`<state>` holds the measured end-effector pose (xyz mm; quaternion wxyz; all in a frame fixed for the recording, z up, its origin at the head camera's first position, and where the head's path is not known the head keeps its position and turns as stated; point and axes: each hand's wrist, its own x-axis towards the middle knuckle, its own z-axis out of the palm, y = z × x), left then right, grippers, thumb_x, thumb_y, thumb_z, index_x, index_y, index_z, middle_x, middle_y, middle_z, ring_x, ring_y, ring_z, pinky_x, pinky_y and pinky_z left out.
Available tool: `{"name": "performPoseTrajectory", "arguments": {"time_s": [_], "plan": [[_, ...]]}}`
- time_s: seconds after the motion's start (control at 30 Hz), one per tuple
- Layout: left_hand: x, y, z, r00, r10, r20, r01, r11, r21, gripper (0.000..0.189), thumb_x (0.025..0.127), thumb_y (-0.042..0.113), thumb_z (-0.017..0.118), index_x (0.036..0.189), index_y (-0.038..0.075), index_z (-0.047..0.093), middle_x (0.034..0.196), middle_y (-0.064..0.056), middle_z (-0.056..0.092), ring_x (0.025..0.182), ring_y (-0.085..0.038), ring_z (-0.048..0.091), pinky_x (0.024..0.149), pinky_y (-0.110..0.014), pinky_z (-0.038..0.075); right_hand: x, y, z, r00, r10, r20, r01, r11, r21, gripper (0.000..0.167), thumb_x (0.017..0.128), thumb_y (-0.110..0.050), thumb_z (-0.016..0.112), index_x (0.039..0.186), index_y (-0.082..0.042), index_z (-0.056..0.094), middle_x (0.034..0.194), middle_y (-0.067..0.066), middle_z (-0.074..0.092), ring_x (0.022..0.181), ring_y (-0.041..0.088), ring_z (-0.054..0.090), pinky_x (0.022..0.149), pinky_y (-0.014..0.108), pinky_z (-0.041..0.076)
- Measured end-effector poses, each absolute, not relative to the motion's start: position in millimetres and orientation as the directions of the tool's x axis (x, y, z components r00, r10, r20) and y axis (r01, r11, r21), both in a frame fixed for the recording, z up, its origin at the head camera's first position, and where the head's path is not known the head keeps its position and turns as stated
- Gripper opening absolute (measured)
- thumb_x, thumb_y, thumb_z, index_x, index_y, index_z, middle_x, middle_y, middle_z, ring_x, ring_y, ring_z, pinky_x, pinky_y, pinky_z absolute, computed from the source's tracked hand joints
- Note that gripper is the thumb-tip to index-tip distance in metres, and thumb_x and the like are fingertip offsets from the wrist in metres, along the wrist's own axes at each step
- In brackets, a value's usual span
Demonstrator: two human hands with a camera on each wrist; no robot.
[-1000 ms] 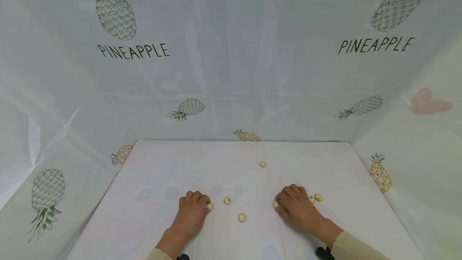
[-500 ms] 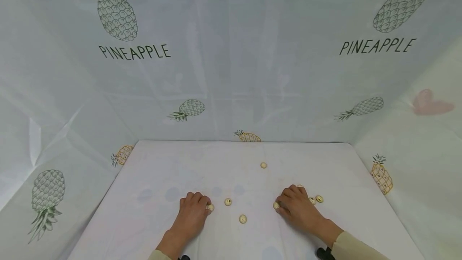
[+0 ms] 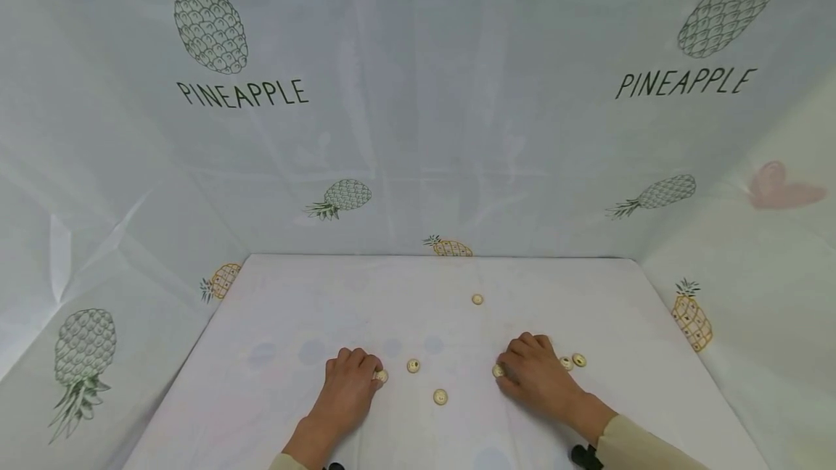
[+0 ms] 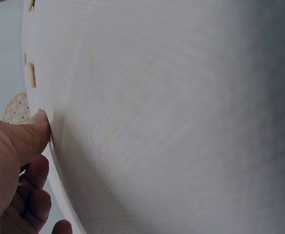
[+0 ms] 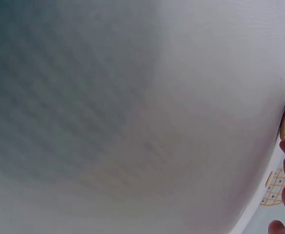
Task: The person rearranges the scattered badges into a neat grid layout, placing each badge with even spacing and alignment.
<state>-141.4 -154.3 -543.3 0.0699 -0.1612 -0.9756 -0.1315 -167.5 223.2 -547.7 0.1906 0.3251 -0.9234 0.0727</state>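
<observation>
Small round beige discs, button-like with dark marks on some, lie on the white table. My left hand point(image 3: 346, 390) pinches one beige disc point(image 3: 382, 376) at its thumb and index finger. In the left wrist view the thumb point(image 4: 32, 134) presses down at the cloth, and its disc is mostly hidden. My right hand point(image 3: 538, 376) holds another beige disc point(image 3: 498, 370) at the table surface. The right wrist view shows that disc point(image 5: 284, 126) edge-on between thumb and fingertip. Between the hands lie a dark-marked disc point(image 3: 414, 366) and a plainer disc point(image 3: 440, 397).
One disc point(image 3: 477, 299) lies farther back on the white table point(image 3: 313, 296). Right of my right hand, two discs, a nearer one point(image 3: 565, 363) and an outer one point(image 3: 579, 360), lie close together. Pineapple-printed cloth point(image 3: 418, 129) rises behind the table and at its sides.
Both hands keep their grip on their discs, with only a tiny shift of the right hand. A disc edge seen earlier behind the right knuckles is now hidden. The head view shifts slightly.
</observation>
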Motion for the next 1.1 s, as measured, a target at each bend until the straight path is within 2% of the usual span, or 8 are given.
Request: {"name": "performPoseTrajectory", "arguments": {"time_s": [0.17,0.73,0.93,1.1], "plan": [[-141.6,-153.8,-543.0,-0.938,0.294,0.185,0.333,0.915,0.229,0.017,0.092,0.025,0.081,0.101,0.019,0.068,0.100,0.003,0.061,0.097,-0.018,0.050,0.086,-0.047,0.043,-165.0,225.5,-546.3,-0.749,-0.546,0.375,-0.605,0.794,-0.053,0.022,0.083,-0.033,0.090,0.097,-0.022,0.076,0.094,-0.012,0.063,0.093,0.011,0.050,0.088,0.043,0.041],[-141.3,-153.4,-541.2,-0.940,0.291,0.181,0.327,0.919,0.219,0.019,0.090,0.023,0.083,0.103,0.018,0.069,0.101,0.002,0.062,0.098,-0.019,0.051,0.085,-0.046,0.044,-166.5,222.6,-547.9,-0.746,-0.537,0.395,-0.616,0.782,-0.101,0.018,0.083,-0.029,0.090,0.095,-0.021,0.078,0.092,-0.013,0.065,0.090,0.008,0.050,0.086,0.040,0.041],[-141.7,-153.0,-541.9,-0.941,0.289,0.176,0.324,0.919,0.225,0.019,0.090,0.022,0.083,0.103,0.017,0.069,0.101,0.002,0.062,0.098,-0.019,0.052,0.086,-0.046,0.044,-171.8,221.0,-551.6,-0.674,-0.582,0.454,-0.657,0.754,-0.010,0.020,0.081,-0.028,0.088,0.090,-0.021,0.071,0.091,-0.010,0.061,0.089,0.011,0.049,0.085,0.040,0.041],[-142.0,-152.4,-543.9,-0.942,0.283,0.183,0.320,0.919,0.229,0.019,0.090,0.023,0.083,0.101,0.019,0.068,0.099,0.003,0.062,0.096,-0.019,0.052,0.085,-0.046,0.044,-180.4,221.7,-550.4,-0.589,-0.657,0.471,-0.700,0.706,0.108,0.020,0.085,-0.029,0.077,0.091,-0.016,0.063,0.090,-0.004,0.057,0.088,0.017,0.048,0.087,0.042,0.042]]}}
